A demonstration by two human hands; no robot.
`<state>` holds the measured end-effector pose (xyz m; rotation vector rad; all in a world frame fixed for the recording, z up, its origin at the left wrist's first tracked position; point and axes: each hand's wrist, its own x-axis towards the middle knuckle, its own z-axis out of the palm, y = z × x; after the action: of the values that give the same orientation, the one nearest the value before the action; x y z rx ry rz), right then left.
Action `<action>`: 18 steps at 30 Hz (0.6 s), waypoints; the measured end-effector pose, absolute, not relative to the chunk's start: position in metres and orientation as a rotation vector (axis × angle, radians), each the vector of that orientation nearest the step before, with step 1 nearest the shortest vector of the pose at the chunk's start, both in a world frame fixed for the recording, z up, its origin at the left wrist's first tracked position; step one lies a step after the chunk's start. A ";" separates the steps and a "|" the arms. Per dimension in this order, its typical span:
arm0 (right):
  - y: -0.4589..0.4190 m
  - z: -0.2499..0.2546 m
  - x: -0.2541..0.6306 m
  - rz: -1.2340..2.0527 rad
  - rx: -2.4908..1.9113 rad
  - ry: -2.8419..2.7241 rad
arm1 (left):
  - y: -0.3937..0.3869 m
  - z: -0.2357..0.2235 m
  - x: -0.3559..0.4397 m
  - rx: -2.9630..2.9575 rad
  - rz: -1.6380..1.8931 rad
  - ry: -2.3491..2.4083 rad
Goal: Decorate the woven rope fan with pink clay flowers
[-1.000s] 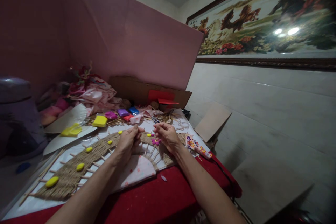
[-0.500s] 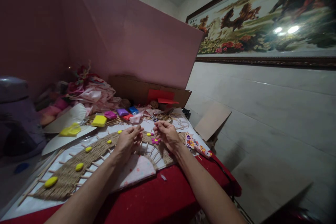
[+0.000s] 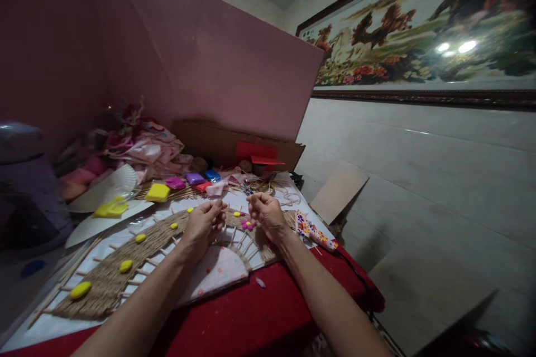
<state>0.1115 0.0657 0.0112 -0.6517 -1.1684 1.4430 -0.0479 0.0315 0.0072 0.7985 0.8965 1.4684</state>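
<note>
Both my hands hover over a fan-shaped piece (image 3: 104, 276) woven from brown twine on thin wooden sticks. Yellow clay discs (image 3: 126, 265) dot its arc, and a magenta clay flower (image 3: 248, 225) with a yellow centre sits near its right part. My left hand (image 3: 205, 223) is closed in a pinch, with thumb and fingertips together; what it holds is too small to make out. Just right of it, my right hand (image 3: 267, 215) pinches beside the flower, its contents likewise too small to name. Patterned pale fabric (image 3: 221, 270) covers the fan's inner base.
Behind lie a yellow clay pack (image 3: 158, 192), purple (image 3: 195, 178) and blue packs (image 3: 213, 175). A floral-patterned glue gun (image 3: 314, 231) with a cord rests at right. Red cloth (image 3: 251, 323) covers the table's front edge. A purple container (image 3: 31, 189) stands at left.
My right hand has shifted very slightly right, and its fingers have drawn in a little more. My left hand stays almost in place.
</note>
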 end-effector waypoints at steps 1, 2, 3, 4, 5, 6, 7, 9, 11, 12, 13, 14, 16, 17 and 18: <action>0.065 0.011 0.112 1.458 -0.658 -1.157 | 0.032 0.007 -0.048 0.803 1.465 0.901; 0.065 0.011 0.112 1.473 -0.656 -1.149 | 0.032 0.006 -0.048 0.807 1.464 0.906; 0.065 0.011 0.113 1.486 -0.647 -1.143 | 0.033 0.006 -0.048 0.812 1.465 0.910; 0.065 0.011 0.113 1.494 -0.633 -1.139 | 0.033 0.005 -0.048 0.818 1.465 0.911; 0.065 0.012 0.113 1.497 -0.619 -1.137 | 0.033 0.005 -0.048 0.824 1.468 0.911; 0.065 0.012 0.113 1.497 -0.608 -1.137 | 0.033 0.005 -0.048 0.830 1.470 0.911; 0.065 0.012 0.112 1.497 -0.601 -1.134 | 0.033 0.005 -0.048 0.836 1.470 0.913; 0.066 0.013 0.112 1.494 -0.593 -1.119 | 0.033 0.005 -0.048 0.845 1.466 0.921; 0.067 0.013 0.112 1.489 -0.582 -1.098 | 0.032 0.005 -0.048 0.846 1.461 0.936; 0.067 0.013 0.112 1.495 -0.578 -1.088 | 0.032 0.005 -0.048 0.846 1.462 0.941; 0.067 0.014 0.112 1.507 -0.579 -1.079 | 0.032 0.006 -0.048 0.846 1.463 0.946; 0.067 0.014 0.113 1.523 -0.584 -1.074 | 0.032 0.006 -0.048 0.847 1.464 0.951; 0.066 0.014 0.114 1.542 -0.599 -1.072 | 0.032 0.005 -0.047 0.854 1.465 0.957; 0.066 0.014 0.114 1.536 -0.600 -1.074 | 0.032 0.005 -0.047 0.860 1.464 0.959; 0.066 0.014 0.114 1.522 -0.598 -1.076 | 0.032 0.005 -0.047 0.864 1.466 0.960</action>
<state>0.1139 0.0664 0.0142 -0.5978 -1.0756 1.5218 -0.0474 0.0324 0.0052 0.8637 0.9602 1.4655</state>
